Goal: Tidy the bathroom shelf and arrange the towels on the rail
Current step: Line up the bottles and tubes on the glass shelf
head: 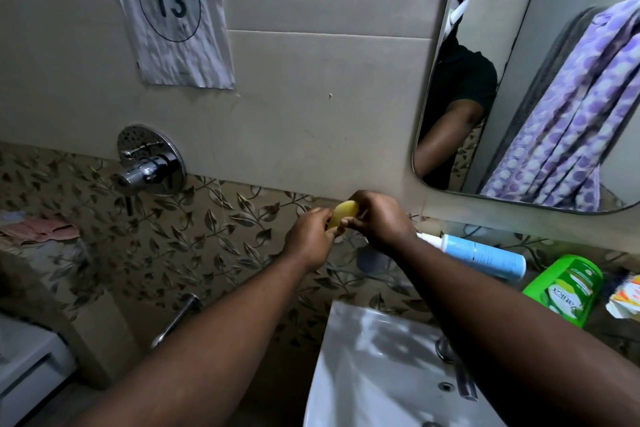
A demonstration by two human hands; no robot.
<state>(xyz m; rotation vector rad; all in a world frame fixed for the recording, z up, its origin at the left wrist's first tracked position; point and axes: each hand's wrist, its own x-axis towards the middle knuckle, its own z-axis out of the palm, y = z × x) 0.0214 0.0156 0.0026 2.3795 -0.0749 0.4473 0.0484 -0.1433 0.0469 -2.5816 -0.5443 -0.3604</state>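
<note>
Both my hands meet in front of the wall, just left of the glass shelf (391, 276). My left hand (310, 237) and my right hand (379, 218) both pinch a small yellow bar of soap (343, 213) held between them. On the shelf to the right a blue and white tube (481, 255) lies on its side. Beside it lie a green bottle (568, 288) and a crumpled orange and white packet (627, 300). A purple patterned towel (568, 107) shows in the mirror, hanging on a rail. A pink cloth (38, 229) lies on a ledge at the far left.
A white washbasin (374, 364) with a chrome tap (457, 371) sits below my arms. A chrome shower mixer (149, 163) sticks out of the wall at left, a spout (176, 319) below it. The mirror (519, 80) hangs at upper right. A paper sheet marked 13 (169, 10) is on the wall.
</note>
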